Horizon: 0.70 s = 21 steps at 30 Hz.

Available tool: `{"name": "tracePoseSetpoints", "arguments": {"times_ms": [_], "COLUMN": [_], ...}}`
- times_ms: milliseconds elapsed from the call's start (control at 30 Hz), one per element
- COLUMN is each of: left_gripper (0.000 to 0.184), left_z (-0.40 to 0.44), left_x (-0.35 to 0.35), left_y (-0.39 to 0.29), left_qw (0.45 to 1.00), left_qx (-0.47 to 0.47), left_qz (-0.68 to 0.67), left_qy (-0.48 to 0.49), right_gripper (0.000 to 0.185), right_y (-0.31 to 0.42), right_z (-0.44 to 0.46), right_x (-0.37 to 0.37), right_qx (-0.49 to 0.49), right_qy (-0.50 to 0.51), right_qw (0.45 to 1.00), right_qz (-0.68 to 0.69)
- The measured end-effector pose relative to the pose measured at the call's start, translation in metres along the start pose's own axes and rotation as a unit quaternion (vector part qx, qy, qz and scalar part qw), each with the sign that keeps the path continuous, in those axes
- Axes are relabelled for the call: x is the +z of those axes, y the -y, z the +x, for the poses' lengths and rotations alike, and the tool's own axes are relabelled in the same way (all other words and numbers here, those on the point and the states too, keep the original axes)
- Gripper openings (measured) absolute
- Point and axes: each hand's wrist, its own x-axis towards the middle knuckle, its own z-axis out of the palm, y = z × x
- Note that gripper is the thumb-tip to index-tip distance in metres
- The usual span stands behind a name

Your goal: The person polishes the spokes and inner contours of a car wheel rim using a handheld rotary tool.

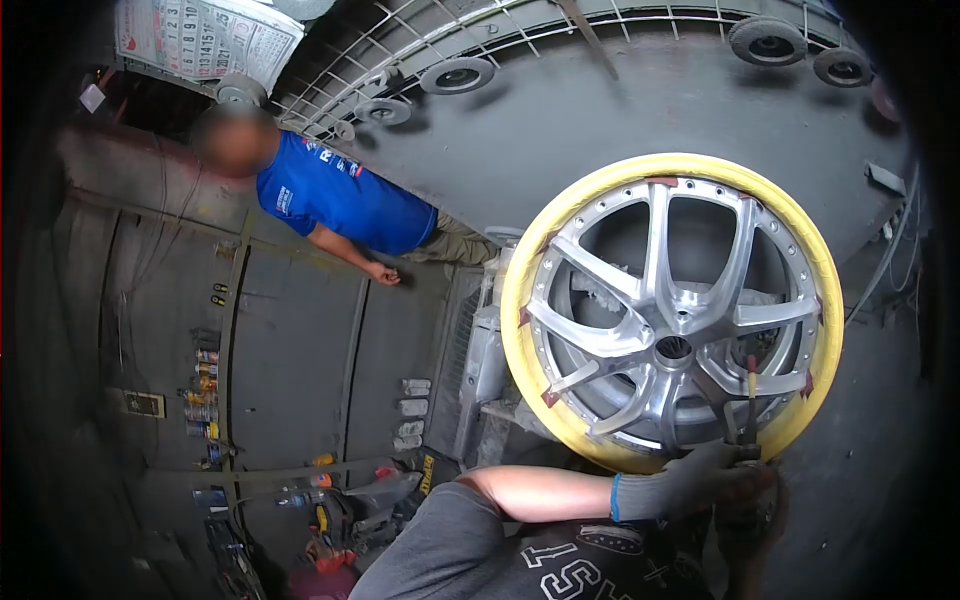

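Observation:
A silver multi-spoke wheel (655,235) with yellow covering (822,270) around its outer edge fills the right side. Small dark red pieces sit along its inner edge. My left hand (680,485), in a grey glove with a blue cuff, is closed on a handheld tool (740,453) at the wheel's lower edge. From it a thin shaft with a reddish tip (751,366) extends over the spokes. My right hand (745,515) is dark and partly hidden just below; its fingers are hard to make out.
Another person (345,200) in a blue shirt stands at the upper left. Round discs (457,76) hang along a wire grid (520,35) at the top. Cans (207,398) line a shelf at left, with tools and bottles (300,497) at lower left. A calendar (210,40) hangs upper left.

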Motion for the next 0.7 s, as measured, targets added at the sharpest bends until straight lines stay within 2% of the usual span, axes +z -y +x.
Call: {"name": "tracePoseSetpoints", "arguments": {"times_ms": [267,400,467,500,567,700], "left_gripper": [0.021,0.019,0.022,0.022,0.026,0.03], "left_z": [0.012,0.025,0.023,0.021,0.02,0.031], "left_x": [0.015,0.01,0.013,0.016,0.021,0.017], "left_y": [0.002,0.021,0.012,0.005,-0.006,0.028], "left_qw": [0.998,1.0,0.995,0.995,0.996,0.989], "left_qx": [-0.027,0.01,-0.066,-0.066,-0.02,0.045], "left_qz": [0.001,-0.01,0.066,0.066,0.072,0.132], "left_qy": [-0.053,-0.019,-0.047,-0.047,-0.054,-0.049], "right_gripper": [0.087,0.087,0.087,0.086,0.085,0.081], "right_y": [0.003,0.001,0.001,0.0,-0.001,0.004], "right_z": [0.007,0.012,0.015,0.015,0.017,0.028], "right_x": [-0.017,-0.023,-0.027,-0.029,-0.032,-0.038], "right_qx": [0.002,-0.005,0.0,0.008,0.015,-0.004], "right_qy": [0.012,0.008,0.013,0.019,0.024,0.031], "right_qw": [1.0,1.0,1.0,1.0,1.0,1.0], "right_qz": [0.0,-0.012,-0.005,-0.004,-0.004,0.002]}}
